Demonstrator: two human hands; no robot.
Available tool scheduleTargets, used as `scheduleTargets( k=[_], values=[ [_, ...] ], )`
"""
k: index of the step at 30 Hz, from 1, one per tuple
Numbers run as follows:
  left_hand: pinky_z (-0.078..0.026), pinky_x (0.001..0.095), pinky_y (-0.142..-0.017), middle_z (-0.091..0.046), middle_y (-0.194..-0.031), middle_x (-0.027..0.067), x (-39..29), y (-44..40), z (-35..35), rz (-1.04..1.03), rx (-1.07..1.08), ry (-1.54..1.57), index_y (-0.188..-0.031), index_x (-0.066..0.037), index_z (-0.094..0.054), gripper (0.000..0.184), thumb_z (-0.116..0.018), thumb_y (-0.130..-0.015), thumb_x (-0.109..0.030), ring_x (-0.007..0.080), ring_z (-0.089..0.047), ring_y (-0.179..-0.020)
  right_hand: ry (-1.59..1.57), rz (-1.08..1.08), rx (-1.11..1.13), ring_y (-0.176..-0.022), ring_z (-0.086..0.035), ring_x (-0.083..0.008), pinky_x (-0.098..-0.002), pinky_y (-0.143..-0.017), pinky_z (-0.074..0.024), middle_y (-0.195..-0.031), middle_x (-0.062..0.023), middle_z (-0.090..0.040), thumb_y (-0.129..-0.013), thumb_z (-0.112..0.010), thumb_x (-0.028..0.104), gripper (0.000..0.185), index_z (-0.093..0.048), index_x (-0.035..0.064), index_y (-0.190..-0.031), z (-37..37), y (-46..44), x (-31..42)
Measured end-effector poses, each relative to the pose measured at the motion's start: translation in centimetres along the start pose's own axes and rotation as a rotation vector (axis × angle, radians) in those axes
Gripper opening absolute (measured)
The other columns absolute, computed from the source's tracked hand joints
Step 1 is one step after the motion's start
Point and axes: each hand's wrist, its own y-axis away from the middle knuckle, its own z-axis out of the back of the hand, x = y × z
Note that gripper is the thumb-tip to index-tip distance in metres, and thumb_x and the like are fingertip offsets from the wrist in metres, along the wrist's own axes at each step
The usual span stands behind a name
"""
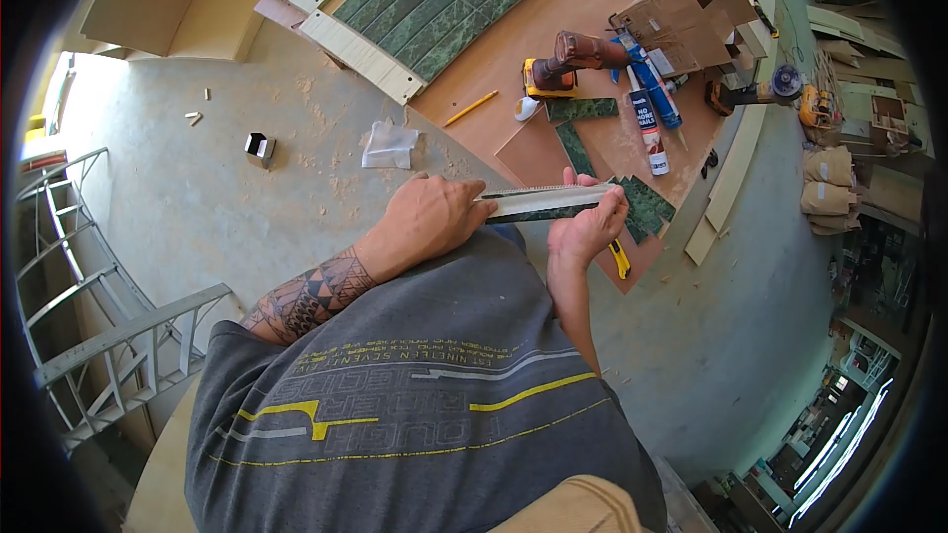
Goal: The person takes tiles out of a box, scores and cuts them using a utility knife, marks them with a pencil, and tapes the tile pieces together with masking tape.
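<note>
In front of my shirt, both hands hold a narrow strip of green marble-patterned tile [553,213]. A pale band with a rough, beaded-looking edge runs along its upper side; I cannot tell what that band is. My left hand [434,212] has its fingers closed on the left end. At the other end, my right hand [590,222] grips the strip between thumb and fingers. Just beyond the right hand lie green tile pieces [647,205] on a brown board [528,150]. A yellow utility knife [620,259] rests close to the right wrist.
On the board are a cordless drill [549,77], a pencil [471,108], an adhesive tube [647,128] and a cardboard box [681,25]. A green tiled panel [444,5] lies beyond. An angle grinder [755,92] is at right, a metal ladder [128,345] at left.
</note>
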Motion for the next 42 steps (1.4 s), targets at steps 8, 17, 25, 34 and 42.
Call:
scheduleTargets(
  k=[8, 17, 25, 34, 42],
  values=[
    [-0.049, 0.0490, -0.077, -0.075, -0.080, 0.0114, 1.3, -0.1, -1.0, -0.043, -0.034, -0.017, -0.105, -0.014, -0.074, 0.035, -0.053, -0.108, -0.041, 0.0321, -0.074, -0.079, -0.039, -0.097, -0.027, -0.095, -0.063, -0.0291, -0.0588, -0.099, -0.0615, -0.099, -0.0174, -0.061, -0.114, -0.043, 0.027, 0.027, -0.043, 0.0006, -0.117, 0.7, -1.0, 0.0],
    [-0.051, 0.0491, -0.075, -0.075, -0.081, 0.0127, 1.1, 0.1, -0.3, -0.041, -0.027, -0.020, -0.114, -0.015, -0.076, 0.035, -0.052, -0.109, -0.040, 0.0319, -0.074, -0.078, -0.059, -0.142, -0.050, -0.097, -0.061, -0.0295, -0.0591, -0.100, -0.0610, -0.098, -0.0172, -0.060, -0.114, -0.044, 0.028, 0.029, -0.044, -0.0005, -0.118, 0.8, -1.4, -0.1],
    [-0.051, 0.0486, -0.070, -0.071, -0.071, 0.0109, 1.0, 0.2, -0.2, -0.055, -0.037, -0.072, -0.102, -0.013, -0.071, 0.033, -0.051, -0.109, -0.040, 0.0323, -0.073, -0.073, 0.038, -0.011, -0.009, -0.093, -0.064, -0.0292, -0.0570, -0.098, -0.0629, -0.098, -0.0182, -0.060, -0.113, -0.043, 0.025, 0.028, -0.042, -0.0022, -0.120, 0.2, -1.2, 0.1],
    [-0.052, 0.0488, -0.073, -0.075, -0.079, 0.0118, 1.3, 0.2, -0.5, -0.013, -0.005, 0.027, -0.110, -0.016, -0.078, 0.036, -0.052, -0.109, -0.041, 0.0326, -0.074, -0.076, -0.017, -0.127, -0.052, -0.092, -0.064, -0.0292, -0.0573, -0.099, -0.0627, -0.098, -0.0183, -0.060, -0.114, -0.043, 0.026, 0.029, -0.042, -0.0029, -0.118, 0.0, -1.1, 0.2],
    [-0.053, 0.0493, -0.075, -0.078, -0.092, 0.0160, 1.9, -0.3, -0.5, -0.156, -0.054, 0.257, -0.129, -0.016, -0.074, 0.036, -0.056, -0.108, -0.038, 0.0349, -0.074, -0.083, -0.262, -0.374, -0.159, -0.096, -0.063, -0.0311, -0.0532, -0.106, -0.0588, -0.099, -0.0162, -0.060, -0.115, -0.042, 0.031, 0.033, -0.045, -0.0014, -0.113, 2.4, -3.2, -0.2]
  ],
)
